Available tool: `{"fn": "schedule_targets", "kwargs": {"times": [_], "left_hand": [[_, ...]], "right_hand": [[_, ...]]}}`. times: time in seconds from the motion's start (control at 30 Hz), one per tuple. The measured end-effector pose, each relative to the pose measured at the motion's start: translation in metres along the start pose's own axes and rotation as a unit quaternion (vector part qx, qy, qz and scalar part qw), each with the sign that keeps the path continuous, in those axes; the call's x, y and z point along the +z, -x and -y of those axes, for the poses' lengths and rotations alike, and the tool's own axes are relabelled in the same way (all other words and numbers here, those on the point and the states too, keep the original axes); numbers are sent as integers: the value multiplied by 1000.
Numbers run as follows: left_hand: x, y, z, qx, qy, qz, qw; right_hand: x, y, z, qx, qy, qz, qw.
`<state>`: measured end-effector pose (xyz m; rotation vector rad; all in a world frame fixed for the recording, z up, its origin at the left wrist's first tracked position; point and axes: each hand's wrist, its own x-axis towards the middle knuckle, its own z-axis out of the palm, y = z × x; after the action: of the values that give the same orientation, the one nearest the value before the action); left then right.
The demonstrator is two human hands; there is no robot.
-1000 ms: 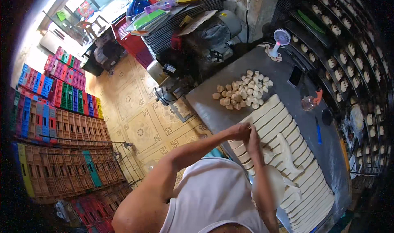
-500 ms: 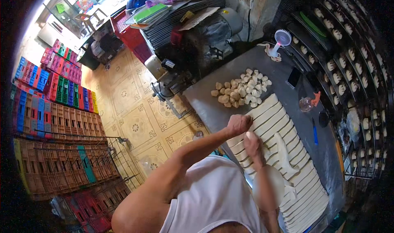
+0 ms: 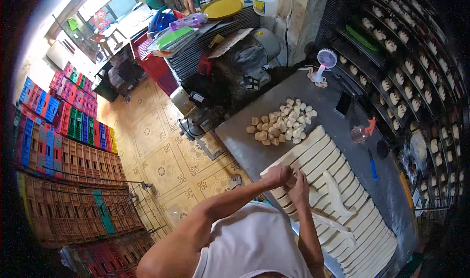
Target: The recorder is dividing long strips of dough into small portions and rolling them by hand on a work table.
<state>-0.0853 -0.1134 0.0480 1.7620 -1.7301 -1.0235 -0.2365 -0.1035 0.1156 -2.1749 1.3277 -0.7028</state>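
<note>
Both hands meet over the near-left end of the cut dough strips (image 3: 338, 190), which lie side by side on the grey metal surface (image 3: 245, 145). The left hand (image 3: 278, 175) is closed in a loose fist and the right hand (image 3: 298, 187) is curled just beside it, the two touching or nearly so; they seem to pinch the end of one strip between them, though the dough inside the fingers is hidden and I cannot tell how much is held. Each strip runs with its long axis from about 8 o'clock to 2 o'clock across the picture, and the row of strips stacks away toward 5 o'clock from the hands. Two loose, twisted pieces of dough (image 3: 338, 199) lie across the strips at about 4 o'clock from the right hand, nearer to it than to the left. The pile of small cut dough pieces (image 3: 281, 123) sits well apart at about 12 o'clock from the hands, closer to the left hand's side. A small handheld fan (image 3: 325, 62) stands farther off at 1 o'clock, near the surface's far edge.
</note>
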Motion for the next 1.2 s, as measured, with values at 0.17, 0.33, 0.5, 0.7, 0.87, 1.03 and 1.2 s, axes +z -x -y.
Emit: {"fn": "schedule_targets", "kwargs": {"times": [0.17,0.33,0.5,0.7,0.87,1.03,1.2], "left_hand": [[-19,-12,-16,16,-130,-35,991],[-8,-25,-8,15,-124,-71,990],[-47,-50,-12,90,-105,-230,964],[-48,-15,-10,93,19,159,983],[-35,14,-31,-32,-53,-14,998],[-34,0,-15,-9,-121,-18,992],[-30,-19,-10,-21,-86,-50,995]], "right_hand": [[25,-22,-11,145,31,128,981],[23,3,-25,100,-35,114,988],[20,-24,-26,36,-59,42,997],[14,-22,1,46,-126,68,989],[9,-12,8,71,-61,81,992],[45,-20,-14,148,-4,149,978],[46,-3,-30,130,-19,102,986]]}}
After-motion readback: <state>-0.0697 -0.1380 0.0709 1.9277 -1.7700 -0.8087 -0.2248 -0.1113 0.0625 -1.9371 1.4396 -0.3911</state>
